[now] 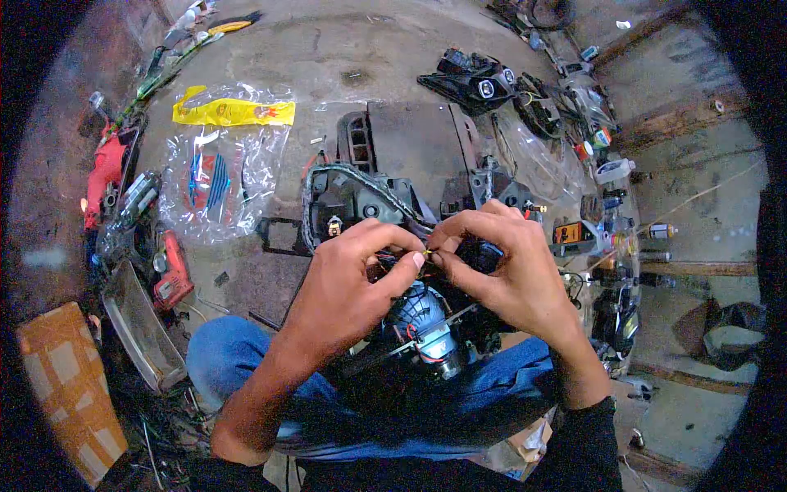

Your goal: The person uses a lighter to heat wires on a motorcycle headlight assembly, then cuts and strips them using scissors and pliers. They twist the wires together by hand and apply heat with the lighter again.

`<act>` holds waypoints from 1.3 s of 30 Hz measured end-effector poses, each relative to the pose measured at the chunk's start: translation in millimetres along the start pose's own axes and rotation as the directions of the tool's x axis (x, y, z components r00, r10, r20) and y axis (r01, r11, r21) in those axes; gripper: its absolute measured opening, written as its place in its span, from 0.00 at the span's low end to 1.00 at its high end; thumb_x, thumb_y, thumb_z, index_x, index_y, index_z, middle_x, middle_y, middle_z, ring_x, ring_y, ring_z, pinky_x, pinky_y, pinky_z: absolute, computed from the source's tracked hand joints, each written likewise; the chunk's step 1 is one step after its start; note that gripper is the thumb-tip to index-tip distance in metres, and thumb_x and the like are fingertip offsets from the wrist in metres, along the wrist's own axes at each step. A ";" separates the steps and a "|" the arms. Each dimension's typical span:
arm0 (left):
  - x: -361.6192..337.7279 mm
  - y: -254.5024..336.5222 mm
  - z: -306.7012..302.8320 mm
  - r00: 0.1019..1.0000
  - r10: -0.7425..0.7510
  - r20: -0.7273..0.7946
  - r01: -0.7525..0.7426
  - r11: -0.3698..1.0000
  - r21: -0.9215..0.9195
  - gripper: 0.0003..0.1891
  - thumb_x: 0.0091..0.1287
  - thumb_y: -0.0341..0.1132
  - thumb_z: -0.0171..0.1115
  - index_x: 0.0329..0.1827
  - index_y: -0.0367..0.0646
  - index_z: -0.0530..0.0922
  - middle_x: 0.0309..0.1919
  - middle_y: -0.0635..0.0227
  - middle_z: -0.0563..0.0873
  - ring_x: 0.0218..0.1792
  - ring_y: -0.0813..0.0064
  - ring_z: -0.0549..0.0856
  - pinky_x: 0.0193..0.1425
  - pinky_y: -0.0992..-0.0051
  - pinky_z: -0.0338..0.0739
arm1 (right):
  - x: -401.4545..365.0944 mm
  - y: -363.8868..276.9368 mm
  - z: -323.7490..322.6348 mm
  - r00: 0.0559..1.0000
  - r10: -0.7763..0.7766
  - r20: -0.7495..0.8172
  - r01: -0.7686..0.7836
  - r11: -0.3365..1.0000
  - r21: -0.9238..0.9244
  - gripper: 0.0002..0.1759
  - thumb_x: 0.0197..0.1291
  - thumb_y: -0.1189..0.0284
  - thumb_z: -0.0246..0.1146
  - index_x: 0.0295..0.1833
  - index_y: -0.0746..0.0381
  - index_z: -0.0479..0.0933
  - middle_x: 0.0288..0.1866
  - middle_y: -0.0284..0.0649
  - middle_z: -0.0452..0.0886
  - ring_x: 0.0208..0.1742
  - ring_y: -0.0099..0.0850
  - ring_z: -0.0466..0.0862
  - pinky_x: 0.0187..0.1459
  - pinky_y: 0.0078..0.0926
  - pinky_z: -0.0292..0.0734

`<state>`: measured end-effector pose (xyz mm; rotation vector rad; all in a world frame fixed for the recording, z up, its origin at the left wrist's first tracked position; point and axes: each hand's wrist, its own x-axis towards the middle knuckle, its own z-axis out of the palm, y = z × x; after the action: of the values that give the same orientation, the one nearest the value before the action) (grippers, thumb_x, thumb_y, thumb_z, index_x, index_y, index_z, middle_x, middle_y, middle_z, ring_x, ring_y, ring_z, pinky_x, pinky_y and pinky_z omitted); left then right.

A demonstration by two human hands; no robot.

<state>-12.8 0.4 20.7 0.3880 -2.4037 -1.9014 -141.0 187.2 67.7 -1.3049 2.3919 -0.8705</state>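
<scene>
My left hand (348,275) and my right hand (504,258) meet over my lap, thumbs and forefingers pinched together. Between the fingertips shows a thin yellow wire (428,252), very small in view. Just below hangs or rests a bluish, cylinder-shaped unit (422,320) with red wires, close to my knees. Beyond the hands lies a black plastic housing (373,205), like part of a car headlight, with a dark sleeved cable (361,174) curving across it. A small bulb-like part (334,226) sits by my left hand. My fingers hide part of the wiring.
Ahead lies a flat dark board (414,139). Clear plastic bags with a yellow strip (234,111) are at left, near a red power tool (172,275). A headlight (475,82) stands back right. Bottles (615,170) and tools line the right wall; taped cardboard (72,385) is lower left.
</scene>
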 end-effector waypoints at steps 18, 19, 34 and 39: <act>0.1 -2.2 -1.3 0.999 0.051 -0.004 -0.051 0.998 0.034 0.10 0.75 0.37 0.74 0.51 0.41 0.90 0.41 0.66 0.88 0.41 0.73 0.87 0.48 0.70 0.80 | 0.6 2.8 1.3 0.998 -0.056 -0.001 0.056 0.998 0.005 0.13 0.59 0.74 0.75 0.50 0.58 0.89 0.40 0.32 0.91 0.45 0.37 0.88 0.56 0.39 0.77; 0.2 -0.3 -2.1 0.999 0.040 0.008 -0.040 0.998 0.040 0.10 0.76 0.37 0.74 0.51 0.41 0.90 0.42 0.66 0.88 0.42 0.73 0.87 0.48 0.70 0.81 | 0.8 0.8 0.1 0.999 -0.046 0.006 0.046 0.999 -0.004 0.12 0.58 0.75 0.75 0.48 0.59 0.89 0.41 0.33 0.92 0.45 0.35 0.88 0.57 0.37 0.77; 1.0 2.4 -3.3 1.000 -0.004 0.013 0.004 0.999 -0.040 0.09 0.76 0.37 0.73 0.48 0.39 0.89 0.41 0.66 0.88 0.45 0.74 0.88 0.52 0.71 0.82 | -0.3 -1.4 2.5 0.988 -0.148 -0.050 0.141 0.983 -0.120 0.11 0.59 0.73 0.78 0.48 0.55 0.89 0.41 0.32 0.90 0.49 0.39 0.86 0.59 0.42 0.74; 1.7 3.0 -2.9 0.999 -0.028 0.033 0.030 0.998 -0.064 0.10 0.75 0.38 0.72 0.47 0.39 0.89 0.41 0.67 0.88 0.45 0.75 0.87 0.53 0.72 0.80 | -0.8 -4.8 3.5 0.991 -0.114 -0.073 0.105 0.988 -0.113 0.10 0.59 0.71 0.78 0.46 0.55 0.90 0.43 0.34 0.89 0.53 0.40 0.85 0.61 0.43 0.74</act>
<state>-14.4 -2.1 24.0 0.3940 -2.3622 -2.0063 -135.7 184.7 68.0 -1.4818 2.4799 -0.8468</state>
